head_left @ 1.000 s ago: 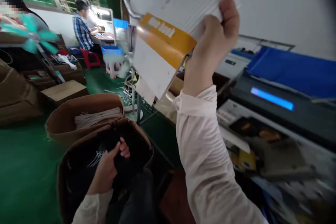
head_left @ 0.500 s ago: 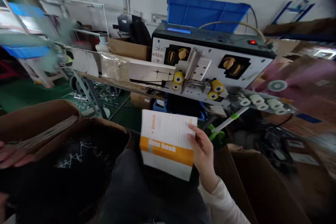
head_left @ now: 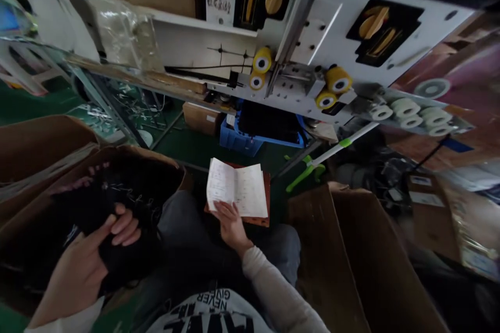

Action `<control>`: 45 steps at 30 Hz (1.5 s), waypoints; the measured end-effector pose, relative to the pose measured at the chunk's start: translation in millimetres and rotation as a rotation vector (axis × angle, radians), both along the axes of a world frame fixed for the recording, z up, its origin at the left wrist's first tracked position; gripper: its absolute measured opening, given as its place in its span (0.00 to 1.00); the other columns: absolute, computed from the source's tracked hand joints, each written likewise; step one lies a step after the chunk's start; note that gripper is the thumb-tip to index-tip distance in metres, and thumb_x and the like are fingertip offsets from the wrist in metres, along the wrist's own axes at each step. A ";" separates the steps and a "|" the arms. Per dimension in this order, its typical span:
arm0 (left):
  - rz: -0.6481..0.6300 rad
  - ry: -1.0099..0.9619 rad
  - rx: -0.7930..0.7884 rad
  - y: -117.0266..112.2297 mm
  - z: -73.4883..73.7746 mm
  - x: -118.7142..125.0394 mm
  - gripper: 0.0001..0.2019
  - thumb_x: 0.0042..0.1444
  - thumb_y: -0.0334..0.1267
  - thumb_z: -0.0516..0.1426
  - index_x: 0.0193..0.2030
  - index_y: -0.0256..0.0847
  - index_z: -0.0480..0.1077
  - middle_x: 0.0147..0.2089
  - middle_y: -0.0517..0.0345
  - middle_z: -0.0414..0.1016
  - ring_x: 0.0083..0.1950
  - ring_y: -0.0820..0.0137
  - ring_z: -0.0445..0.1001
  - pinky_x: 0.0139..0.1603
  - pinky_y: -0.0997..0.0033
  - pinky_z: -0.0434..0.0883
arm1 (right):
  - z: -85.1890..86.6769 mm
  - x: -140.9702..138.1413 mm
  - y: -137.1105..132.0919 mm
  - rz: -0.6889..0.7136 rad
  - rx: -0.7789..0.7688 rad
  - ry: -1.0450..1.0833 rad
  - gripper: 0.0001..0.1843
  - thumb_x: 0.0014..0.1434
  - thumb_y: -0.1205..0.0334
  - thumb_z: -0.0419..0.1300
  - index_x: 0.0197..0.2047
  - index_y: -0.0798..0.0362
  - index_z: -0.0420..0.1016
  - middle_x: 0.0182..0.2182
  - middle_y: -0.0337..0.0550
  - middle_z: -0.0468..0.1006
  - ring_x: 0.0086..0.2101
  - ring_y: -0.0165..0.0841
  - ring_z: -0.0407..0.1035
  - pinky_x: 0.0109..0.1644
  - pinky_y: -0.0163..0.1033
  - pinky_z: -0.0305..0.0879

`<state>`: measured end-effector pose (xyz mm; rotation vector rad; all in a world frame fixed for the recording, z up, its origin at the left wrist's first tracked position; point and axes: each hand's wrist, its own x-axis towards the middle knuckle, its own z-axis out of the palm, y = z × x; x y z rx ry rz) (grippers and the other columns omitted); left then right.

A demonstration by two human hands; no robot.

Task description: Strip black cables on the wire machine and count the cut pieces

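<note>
My right hand holds an open notebook by its near edge, resting it on my lap with the lined pages facing up. My left hand is closed on a bunch of black material at the rim of a brown cardboard box at my left, which is filled with dark items. A white machine panel with yellow rollers stands in front of me, above the notebook.
A second cardboard box stands open at my right. A blue crate sits on the green floor under the machine, beside a green-handled tool. White rollers stick out at the machine's right. Another brown box is at far left.
The notebook came down from overhead to my lap and now lies open. The view swung from the room at left to the machine. My left hand stays on the black material.
</note>
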<state>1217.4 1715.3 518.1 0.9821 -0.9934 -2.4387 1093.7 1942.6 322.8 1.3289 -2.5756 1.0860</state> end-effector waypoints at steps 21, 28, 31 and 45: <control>-0.465 -0.025 0.157 78.7 -93.1 -41.8 0.07 0.53 0.34 0.60 0.38 0.34 0.69 0.27 0.61 0.62 0.26 0.78 0.61 0.27 0.75 0.62 | -52.9 11.5 64.5 -0.697 0.247 -0.004 0.35 0.65 0.53 0.46 0.68 0.60 0.41 0.65 0.62 0.50 0.66 0.50 0.32 0.62 0.64 0.46; -0.448 -0.012 0.174 76.8 -92.4 -39.5 0.07 0.53 0.33 0.60 0.38 0.35 0.69 0.27 0.61 0.61 0.26 0.78 0.61 0.27 0.75 0.62 | -54.4 8.2 70.8 -0.704 0.168 0.017 0.34 0.64 0.54 0.48 0.67 0.62 0.43 0.64 0.62 0.51 0.66 0.49 0.33 0.62 0.62 0.49; -0.458 -0.002 0.162 77.8 -94.6 -41.6 0.06 0.54 0.33 0.59 0.38 0.35 0.70 0.27 0.61 0.62 0.26 0.78 0.61 0.27 0.75 0.62 | -54.4 7.6 76.0 -0.688 0.141 0.042 0.34 0.64 0.55 0.49 0.67 0.60 0.42 0.64 0.60 0.53 0.65 0.48 0.35 0.62 0.61 0.52; -0.385 0.049 0.109 74.7 -77.7 -16.8 0.06 0.53 0.31 0.59 0.39 0.35 0.70 0.31 0.57 0.67 0.26 0.78 0.63 0.27 0.75 0.63 | -65.3 9.2 81.1 -0.667 0.079 0.060 0.35 0.64 0.56 0.48 0.68 0.60 0.40 0.64 0.60 0.50 0.65 0.48 0.35 0.61 0.60 0.54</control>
